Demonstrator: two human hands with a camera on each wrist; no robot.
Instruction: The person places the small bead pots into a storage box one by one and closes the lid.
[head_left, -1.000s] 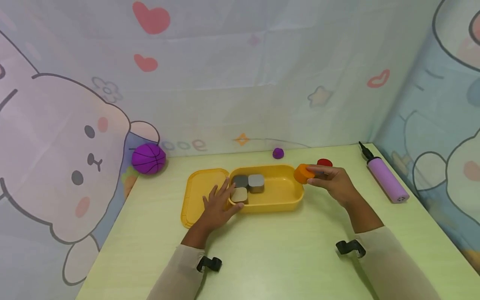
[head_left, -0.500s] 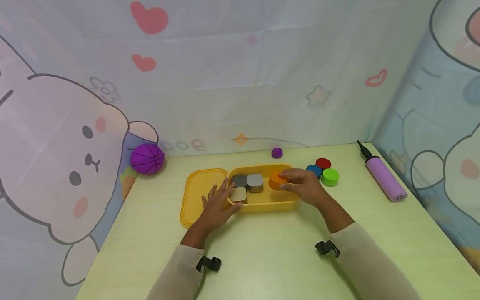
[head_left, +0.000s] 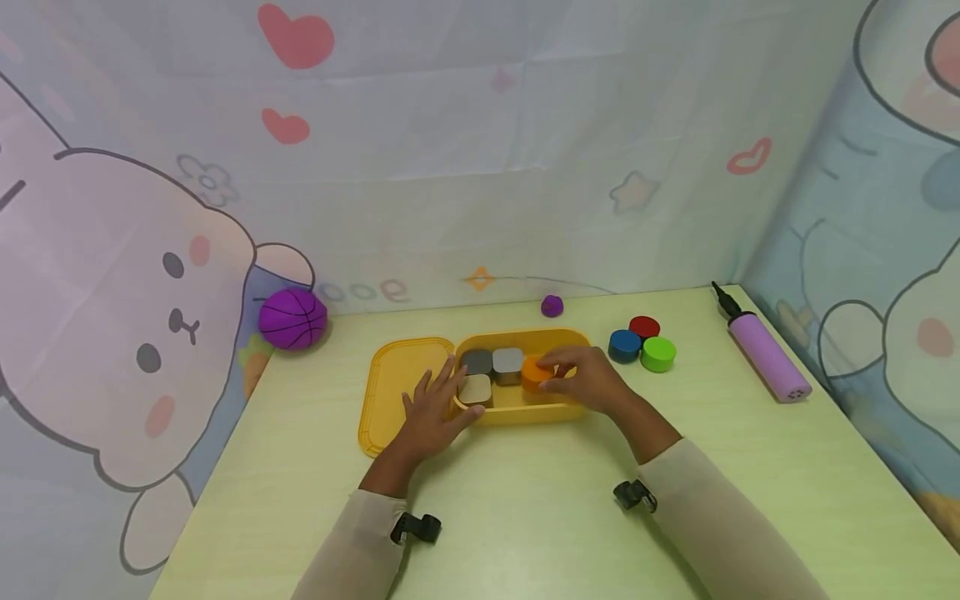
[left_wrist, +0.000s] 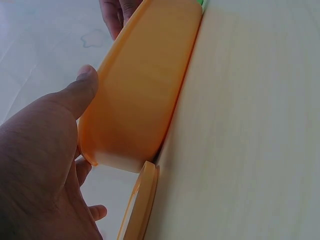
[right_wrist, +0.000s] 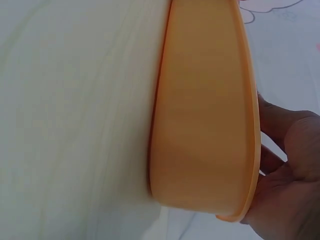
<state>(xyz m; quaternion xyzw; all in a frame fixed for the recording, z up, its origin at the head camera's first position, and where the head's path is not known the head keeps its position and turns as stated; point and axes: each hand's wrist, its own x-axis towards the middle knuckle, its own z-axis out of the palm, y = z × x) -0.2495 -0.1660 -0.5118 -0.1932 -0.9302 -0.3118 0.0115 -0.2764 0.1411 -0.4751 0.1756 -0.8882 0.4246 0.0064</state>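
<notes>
Right hand [head_left: 592, 382] lowers orange disc [head_left: 536, 372] into yellow box [head_left: 557, 407] beside three square blocks [head_left: 491, 372].

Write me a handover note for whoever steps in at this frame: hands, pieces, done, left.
Left hand: open, fingers resting on the yellow box's left end, next to its lid.
Right hand: holds the orange disc inside the box, beside the grey blocks.
Done: three square blocks sit in the box's left part; orange disc is in the box but not let go.
Left: blue, red and green discs lie on the table to the right of the box; lid is off.
</notes>
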